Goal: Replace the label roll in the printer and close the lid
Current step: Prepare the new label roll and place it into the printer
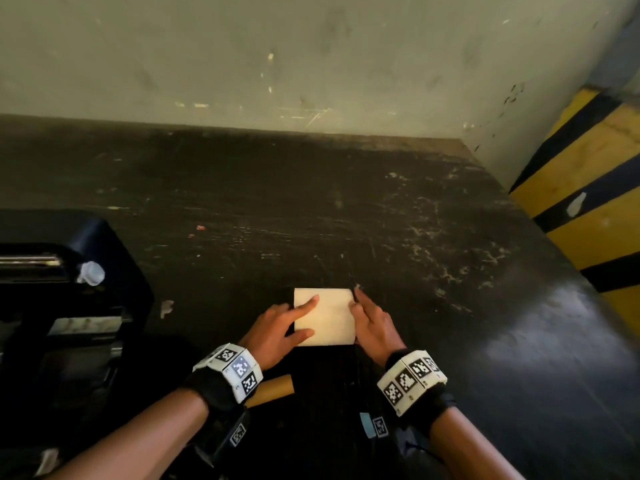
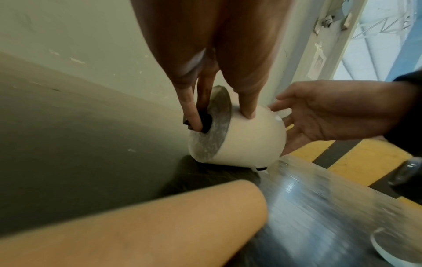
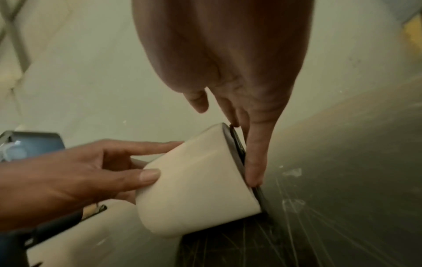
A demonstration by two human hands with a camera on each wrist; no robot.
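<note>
A white label roll [image 1: 325, 317] lies on its side on the dark table [image 1: 311, 209], in front of me. My left hand [image 1: 294, 318] grips its left end: thumb [image 2: 250, 108] on the white face, a finger [image 2: 194, 115] pushed into the core hole. My right hand [image 1: 374, 323] has straight fingers [image 3: 255, 162] pressed flat against a thin dark part on the roll's [image 3: 196, 189] right end. The black printer [image 1: 69, 289] stands at the left with its top open. An empty brown cardboard core [image 1: 273, 389] lies by my left wrist.
A grey wall runs along the table's far edge. A yellow and black striped barrier [image 1: 595, 202] stands past the table's right edge. The cardboard core [image 2: 137, 225] fills the foreground of the left wrist view. Scratched bare tabletop stretches behind and to the right of the roll.
</note>
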